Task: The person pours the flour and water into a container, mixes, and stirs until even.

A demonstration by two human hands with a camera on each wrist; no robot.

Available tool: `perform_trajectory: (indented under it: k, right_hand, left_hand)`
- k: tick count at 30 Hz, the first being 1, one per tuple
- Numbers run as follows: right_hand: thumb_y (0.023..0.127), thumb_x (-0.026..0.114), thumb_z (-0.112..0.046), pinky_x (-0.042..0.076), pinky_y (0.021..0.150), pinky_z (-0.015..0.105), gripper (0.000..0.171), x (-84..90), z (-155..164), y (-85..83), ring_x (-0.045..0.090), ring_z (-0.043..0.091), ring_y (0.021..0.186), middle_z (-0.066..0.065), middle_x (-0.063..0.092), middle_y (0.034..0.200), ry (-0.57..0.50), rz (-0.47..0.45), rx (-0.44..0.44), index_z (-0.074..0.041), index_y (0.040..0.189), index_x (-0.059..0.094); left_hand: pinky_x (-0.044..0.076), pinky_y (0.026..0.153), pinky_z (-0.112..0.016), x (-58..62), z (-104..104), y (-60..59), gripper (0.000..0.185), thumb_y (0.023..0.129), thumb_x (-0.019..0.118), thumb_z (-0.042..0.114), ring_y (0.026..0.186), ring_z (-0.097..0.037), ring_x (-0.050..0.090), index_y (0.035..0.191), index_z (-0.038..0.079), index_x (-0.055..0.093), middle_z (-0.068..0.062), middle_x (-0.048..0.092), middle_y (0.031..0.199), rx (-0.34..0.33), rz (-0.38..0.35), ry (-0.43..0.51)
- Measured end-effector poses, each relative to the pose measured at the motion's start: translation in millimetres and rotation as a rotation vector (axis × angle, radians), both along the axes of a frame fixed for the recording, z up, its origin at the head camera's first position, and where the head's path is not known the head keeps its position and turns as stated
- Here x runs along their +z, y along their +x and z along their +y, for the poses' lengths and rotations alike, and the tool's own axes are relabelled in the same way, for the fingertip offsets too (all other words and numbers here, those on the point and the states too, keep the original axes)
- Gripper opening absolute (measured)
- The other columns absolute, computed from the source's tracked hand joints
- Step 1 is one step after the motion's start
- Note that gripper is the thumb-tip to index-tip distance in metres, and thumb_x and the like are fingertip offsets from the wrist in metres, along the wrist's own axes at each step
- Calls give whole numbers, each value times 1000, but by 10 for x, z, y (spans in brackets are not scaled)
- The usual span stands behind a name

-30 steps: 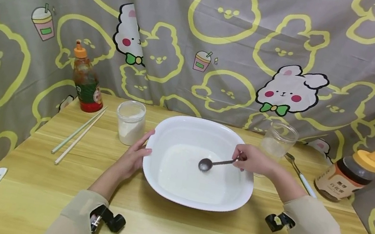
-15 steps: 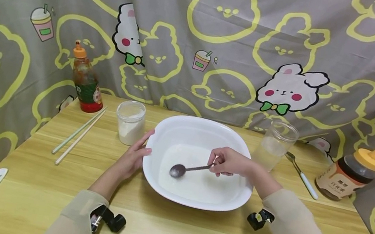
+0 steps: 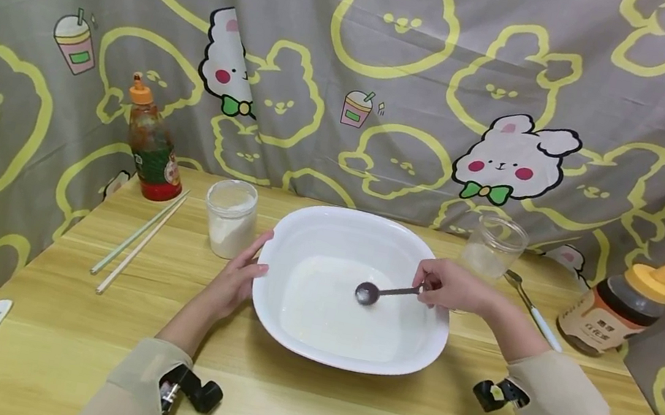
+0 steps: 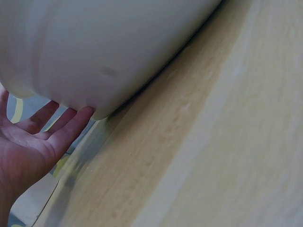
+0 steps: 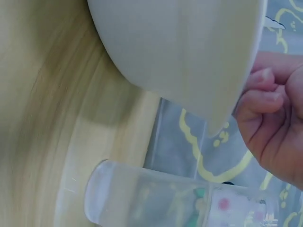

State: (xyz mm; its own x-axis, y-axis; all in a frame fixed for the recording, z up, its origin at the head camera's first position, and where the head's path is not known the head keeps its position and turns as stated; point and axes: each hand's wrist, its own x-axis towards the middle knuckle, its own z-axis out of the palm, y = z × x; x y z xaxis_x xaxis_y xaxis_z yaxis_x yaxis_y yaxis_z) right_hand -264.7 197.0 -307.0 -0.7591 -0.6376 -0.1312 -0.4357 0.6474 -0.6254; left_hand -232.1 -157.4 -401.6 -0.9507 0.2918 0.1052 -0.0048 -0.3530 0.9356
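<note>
1. At the middle of the table [image 3: 297, 409], a white basin [image 3: 360, 238] holds a thin white liquid.
2. Right hand [image 3: 455, 286] pinches a metal spoon [image 3: 380, 292], its bowl over the liquid.
3. Left hand [image 3: 236, 279], fingers straight, rests against the basin's left rim.
4. An empty jar [image 3: 494, 247] stands just behind the right hand.

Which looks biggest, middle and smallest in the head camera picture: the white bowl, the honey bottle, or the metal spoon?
1. White bowl, by far the largest.
2. Honey bottle, middle.
3. Metal spoon, smallest; the right hand hides part of its handle, but it still looks clearly smaller.
</note>
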Motion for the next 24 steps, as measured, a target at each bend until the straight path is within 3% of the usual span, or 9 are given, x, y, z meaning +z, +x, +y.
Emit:
perform_trajectory:
  k: [4, 7, 12, 18, 21, 24]
  right_hand:
    - [77, 58, 0, 39, 47, 25, 8, -68, -101, -104, 46, 15, 53, 2, 54, 60, -11, 61, -42, -2, 84, 54]
    - [77, 58, 1, 39, 45, 26, 8, -139, -232, -160, 49, 24, 54, 4, 55, 60, -71, 29, -57, -1, 85, 54]
    - [78, 56, 3, 39, 45, 24, 8, -237, -426, -139, 49, 36, 57, 8, 56, 60, -169, -60, 10, 2, 86, 54]
    - [78, 57, 1, 35, 45, 21, 8, -224, -413, 16, 44, 17, 49, 7, 56, 60, -133, -143, 117, -2, 85, 57]
    - [77, 58, 2, 36, 48, 21, 8, -162, -283, 79, 46, 16, 50, 4, 55, 58, -86, -126, 164, -4, 82, 58]
    - [75, 59, 3, 39, 48, 22, 9, -59, -117, 117, 49, 18, 52, 3, 53, 57, -50, -110, 157, -4, 80, 58]
  left_hand:
    - [45, 77, -41, 4, 4, 0, 67, 81, 47, 8, 107, -36, 39, 139, 18, 16, -21, 24, 133, -5, -6, 10]
    - [44, 78, -40, 9, 8, 0, 66, 81, 46, 8, 109, -37, 37, 139, 18, 16, -21, 23, 134, -9, -9, 13]
    - [44, 79, -39, 6, 15, -1, 66, 81, 45, 7, 113, -41, 31, 139, 18, 16, -20, 22, 134, -11, -6, 15]
    - [43, 80, -41, 4, 12, -2, 66, 81, 46, 8, 111, -40, 34, 139, 19, 16, -21, 23, 133, -6, -14, 10]
    - [43, 79, -43, 5, 8, -5, 66, 81, 46, 8, 108, -40, 37, 139, 19, 16, -23, 25, 132, -1, -13, 10]
    - [43, 79, -44, 3, 3, -3, 66, 81, 46, 9, 108, -40, 37, 139, 19, 16, -23, 25, 132, -3, -10, 7]
